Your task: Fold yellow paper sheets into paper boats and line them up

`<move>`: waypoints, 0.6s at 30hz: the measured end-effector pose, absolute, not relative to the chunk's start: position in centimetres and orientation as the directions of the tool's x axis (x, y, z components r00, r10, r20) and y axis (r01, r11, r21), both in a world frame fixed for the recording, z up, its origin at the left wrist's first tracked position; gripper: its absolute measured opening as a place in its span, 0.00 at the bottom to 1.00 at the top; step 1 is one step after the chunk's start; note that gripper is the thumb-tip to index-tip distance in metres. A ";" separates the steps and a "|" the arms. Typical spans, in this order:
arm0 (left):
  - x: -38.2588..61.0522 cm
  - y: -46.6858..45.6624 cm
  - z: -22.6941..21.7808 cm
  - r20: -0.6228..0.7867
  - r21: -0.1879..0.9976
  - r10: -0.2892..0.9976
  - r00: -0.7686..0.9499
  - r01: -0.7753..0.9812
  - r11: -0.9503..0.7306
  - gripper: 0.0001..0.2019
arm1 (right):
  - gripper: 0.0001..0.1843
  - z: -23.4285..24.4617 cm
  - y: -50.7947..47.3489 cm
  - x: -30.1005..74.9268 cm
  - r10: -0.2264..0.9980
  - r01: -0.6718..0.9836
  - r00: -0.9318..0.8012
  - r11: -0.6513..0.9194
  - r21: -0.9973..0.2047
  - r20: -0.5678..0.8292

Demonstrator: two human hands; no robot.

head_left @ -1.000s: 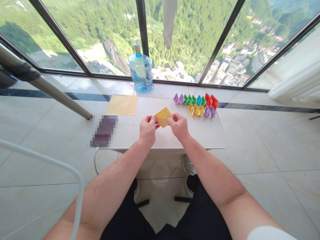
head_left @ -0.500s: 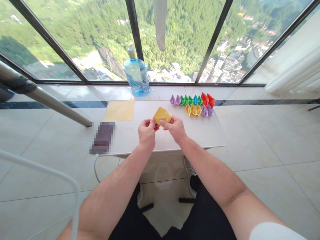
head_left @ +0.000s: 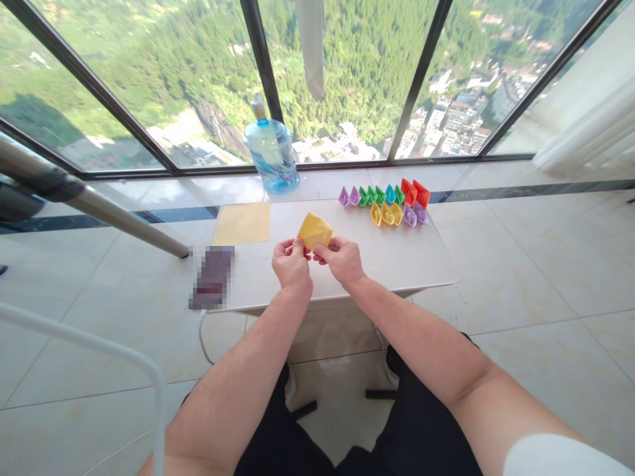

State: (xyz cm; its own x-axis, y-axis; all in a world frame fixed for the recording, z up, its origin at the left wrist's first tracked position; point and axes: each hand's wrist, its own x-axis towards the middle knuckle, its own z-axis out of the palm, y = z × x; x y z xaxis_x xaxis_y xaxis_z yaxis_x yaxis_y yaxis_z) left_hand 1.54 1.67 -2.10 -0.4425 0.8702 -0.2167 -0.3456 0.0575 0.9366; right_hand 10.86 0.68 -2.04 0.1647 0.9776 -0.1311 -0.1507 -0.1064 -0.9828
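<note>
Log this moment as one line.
left hand: holds folded yellow paper | right hand: holds same paper | table: flat yellow sheet left, colored paper boats right

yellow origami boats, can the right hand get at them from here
Probably yes: the right hand is close by, with nothing between it and the yellow origami boats. It is holding the folded yellow paper, though, so it may need to let go first.
</note>
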 end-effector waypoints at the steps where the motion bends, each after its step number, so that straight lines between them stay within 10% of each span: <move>1: 1.8 1.5 -2.2 -0.219 0.934 0.876 -0.429 -0.351 0.061 0.15 | 0.17 -2.1 0.7 10.8 0.976 -0.153 0.182 -0.088 -0.984 -0.116; 8: 2.8 -0.1 -2.4 -0.311 0.882 0.912 -0.267 -0.437 0.173 0.18 | 0.17 -2.0 1.0 11.6 0.934 -0.154 0.342 -0.056 -0.987 -0.106; 18: 0.0 2.2 -0.8 -0.173 0.888 0.970 0.171 -0.400 0.228 0.19 | 0.15 -0.4 1.3 14.5 0.997 0.015 -0.076 0.021 -1.000 0.019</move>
State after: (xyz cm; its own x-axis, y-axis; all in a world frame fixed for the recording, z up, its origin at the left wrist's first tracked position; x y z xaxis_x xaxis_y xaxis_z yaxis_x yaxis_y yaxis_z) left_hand 0.00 2.21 -0.80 0.1709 0.9700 -0.1727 -0.3995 0.2284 0.8878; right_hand 14.52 1.26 -0.40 -0.0757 0.9969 0.0194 0.0145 0.0205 -0.9997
